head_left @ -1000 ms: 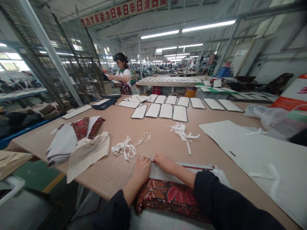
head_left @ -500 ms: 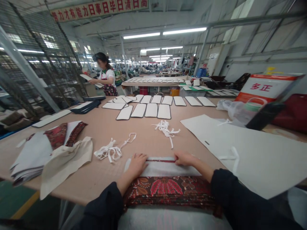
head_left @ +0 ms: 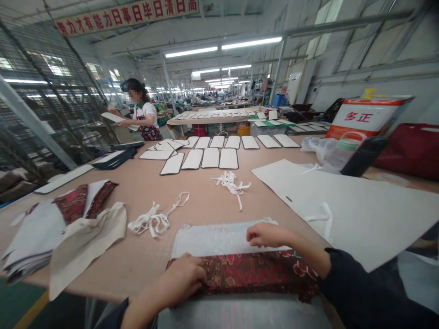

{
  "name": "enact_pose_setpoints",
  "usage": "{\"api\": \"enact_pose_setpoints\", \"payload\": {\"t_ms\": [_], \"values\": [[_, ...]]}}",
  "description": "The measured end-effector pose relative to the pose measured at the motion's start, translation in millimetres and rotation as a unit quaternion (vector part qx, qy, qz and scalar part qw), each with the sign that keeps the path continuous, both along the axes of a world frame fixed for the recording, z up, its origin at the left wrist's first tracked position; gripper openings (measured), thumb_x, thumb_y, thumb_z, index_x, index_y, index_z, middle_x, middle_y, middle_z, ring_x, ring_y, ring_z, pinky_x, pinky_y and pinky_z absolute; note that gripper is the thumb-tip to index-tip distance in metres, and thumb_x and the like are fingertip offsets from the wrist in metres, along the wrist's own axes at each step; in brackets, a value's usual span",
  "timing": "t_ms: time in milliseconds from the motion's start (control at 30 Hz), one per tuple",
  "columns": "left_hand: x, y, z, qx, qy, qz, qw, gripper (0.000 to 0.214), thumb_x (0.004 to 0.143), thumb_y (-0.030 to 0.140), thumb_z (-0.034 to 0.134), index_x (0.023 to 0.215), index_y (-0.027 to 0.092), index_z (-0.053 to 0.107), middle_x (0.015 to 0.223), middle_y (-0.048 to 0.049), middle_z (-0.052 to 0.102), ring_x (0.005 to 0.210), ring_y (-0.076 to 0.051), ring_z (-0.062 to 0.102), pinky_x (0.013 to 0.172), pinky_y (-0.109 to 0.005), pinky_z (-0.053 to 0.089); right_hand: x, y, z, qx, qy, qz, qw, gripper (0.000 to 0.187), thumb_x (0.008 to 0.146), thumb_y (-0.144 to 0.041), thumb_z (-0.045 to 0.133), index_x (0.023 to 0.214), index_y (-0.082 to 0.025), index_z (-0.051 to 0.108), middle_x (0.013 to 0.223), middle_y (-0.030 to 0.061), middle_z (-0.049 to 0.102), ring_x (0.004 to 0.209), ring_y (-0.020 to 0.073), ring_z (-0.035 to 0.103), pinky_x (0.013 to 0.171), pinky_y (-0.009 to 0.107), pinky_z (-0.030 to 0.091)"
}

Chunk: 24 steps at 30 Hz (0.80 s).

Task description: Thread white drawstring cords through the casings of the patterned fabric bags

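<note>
One floral-print fabric pile (head_left: 247,270) lies along the counter's (head_left: 202,201) near edge. My left fingers (head_left: 196,267) bend over its left end; my right fingers (head_left: 253,235) curl together over the white sheet (head_left: 209,240); pinching, I cannot tell. Light, even pressure should prevent creases.

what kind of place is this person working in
Probably a textile or sewing workshop: red patterned fabric and white, dark-edged panels set out in rows share a large worktable, with a red-lettered banner overhead.
</note>
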State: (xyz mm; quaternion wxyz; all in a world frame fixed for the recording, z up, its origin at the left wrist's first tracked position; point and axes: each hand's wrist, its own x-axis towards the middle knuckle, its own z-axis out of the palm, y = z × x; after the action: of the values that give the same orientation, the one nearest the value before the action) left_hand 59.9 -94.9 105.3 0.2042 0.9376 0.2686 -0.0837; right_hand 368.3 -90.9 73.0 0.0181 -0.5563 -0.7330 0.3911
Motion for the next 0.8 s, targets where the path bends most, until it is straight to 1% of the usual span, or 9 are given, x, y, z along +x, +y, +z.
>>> {"api": "enact_pose_setpoints", "payload": {"t_ms": [67, 100, 200, 267, 400, 567, 633, 700, 800], "values": [[4, 1, -1.3, -0.036, 0.034, -0.008, 0.999, 0.014, 0.076, 0.021, 0.053, 0.076, 0.024, 0.066, 0.076, 0.0014, 0.065, 0.073, -0.014, 0.057, 0.068, -0.021, 0.041, -10, 19, -25.9, 0.135, -0.048, -0.023, 0.989, 0.022, 0.076, -0.019, 0.050, 0.093, -0.018, 0.063, 0.092, 0.0076, 0.064, 0.083, 0.0194, 0.057, 0.074, 0.028, 0.040], [7, 5, -2.8, -0.051, 0.042, -0.006, 0.998, 0.013, 0.075, 0.023, 0.054, 0.076, 0.024, 0.067, 0.075, 0.0013, 0.065, 0.070, -0.014, 0.058, 0.066, -0.020, 0.041, -14, 27, -38.3, 0.177, -0.074, -0.029, 0.981, 0.022, 0.075, -0.017, 0.050, 0.093, -0.017, 0.063, 0.095, 0.0092, 0.063, 0.089, 0.0205, 0.055, 0.078, 0.029, 0.039], [23, 27, -9.5, -0.088, 0.029, 0.014, 0.996, 0.016, 0.074, 0.026, 0.055, 0.085, 0.024, 0.067, 0.079, 0.0018, 0.066, 0.071, -0.013, 0.058, 0.064, -0.019, 0.041, -23, 44, -65.3, 0.227, -0.136, -0.040, 0.964, 0.017, 0.074, -0.013, 0.051, 0.086, -0.014, 0.063, 0.094, 0.0115, 0.060, 0.095, 0.0223, 0.051, 0.082, 0.029, 0.037], [37, 44, -16.2, -0.089, 0.011, 0.029, 0.996, 0.019, 0.075, 0.024, 0.054, 0.090, 0.023, 0.066, 0.083, 0.0012, 0.067, 0.074, -0.014, 0.059, 0.065, -0.019, 0.041, -25, 47, -73.0, 0.232, -0.155, -0.047, 0.959, 0.015, 0.076, -0.013, 0.049, 0.082, -0.013, 0.062, 0.091, 0.0118, 0.060, 0.092, 0.0223, 0.052, 0.080, 0.029, 0.037], [72, 65, -38.9, -0.005, -0.014, 0.067, 0.998, 0.021, 0.077, 0.020, 0.052, 0.095, 0.019, 0.064, 0.092, -0.0030, 0.064, 0.082, -0.016, 0.058, 0.072, -0.023, 0.042, -25, 43, -71.5, 0.227, -0.170, -0.049, 0.958, 0.017, 0.079, -0.016, 0.044, 0.081, -0.013, 0.060, 0.088, 0.0130, 0.061, 0.085, 0.0218, 0.053, 0.075, 0.028, 0.038], [103, 70, -69.9, 0.163, -0.059, 0.067, 0.982, 0.022, 0.081, 0.025, 0.051, 0.101, 0.017, 0.056, 0.108, -0.0073, 0.055, 0.099, -0.020, 0.049, 0.085, -0.031, 0.038, -32, 29, -56.0, 0.283, -0.142, -0.040, 0.948, 0.016, 0.079, -0.014, 0.041, 0.081, -0.015, 0.057, 0.089, 0.0118, 0.060, 0.087, 0.0209, 0.052, 0.075, 0.027, 0.036], [107, 70, -76.0, 0.201, -0.062, 0.046, 0.977, 0.015, 0.084, 0.024, 0.047, 0.094, 0.017, 0.056, 0.105, -0.0068, 0.056, 0.099, -0.020, 0.048, 0.086, -0.033, 0.036, -32, 23, -48.0, 0.274, -0.102, -0.026, 0.956, 0.015, 0.079, -0.017, 0.041, 0.081, -0.017, 0.056, 0.086, 0.0090, 0.060, 0.083, 0.0189, 0.053, 0.073, 0.026, 0.037], [104, 68, -77.5, 0.218, -0.061, 0.007, 0.974, 0.015, 0.087, 0.023, 0.042, 0.087, 0.017, 0.056, 0.097, -0.0054, 0.058, 0.094, -0.018, 0.050, 0.086, -0.033, 0.035, -26, 17, -41.9, 0.239, -0.064, -0.027, 0.969, 0.015, 0.079, -0.025, 0.045, 0.088, -0.018, 0.055, 0.085, 0.0068, 0.061, 0.079, 0.0179, 0.055, 0.069, 0.025, 0.037], [88, 68, -74.8, 0.211, -0.045, -0.012, 0.976, 0.014, 0.087, 0.025, 0.042, 0.091, 0.020, 0.054, 0.090, -0.0030, 0.059, 0.087, -0.016, 0.053, 0.081, -0.029, 0.036, 3, 10, -40.9, 0.176, -0.066, -0.070, 0.980, 0.037, 0.075, -0.041, 0.053, 0.105, -0.020, 0.051, 0.093, 0.0079, 0.063, 0.082, 0.0212, 0.058, 0.069, 0.028, 0.038]]}}
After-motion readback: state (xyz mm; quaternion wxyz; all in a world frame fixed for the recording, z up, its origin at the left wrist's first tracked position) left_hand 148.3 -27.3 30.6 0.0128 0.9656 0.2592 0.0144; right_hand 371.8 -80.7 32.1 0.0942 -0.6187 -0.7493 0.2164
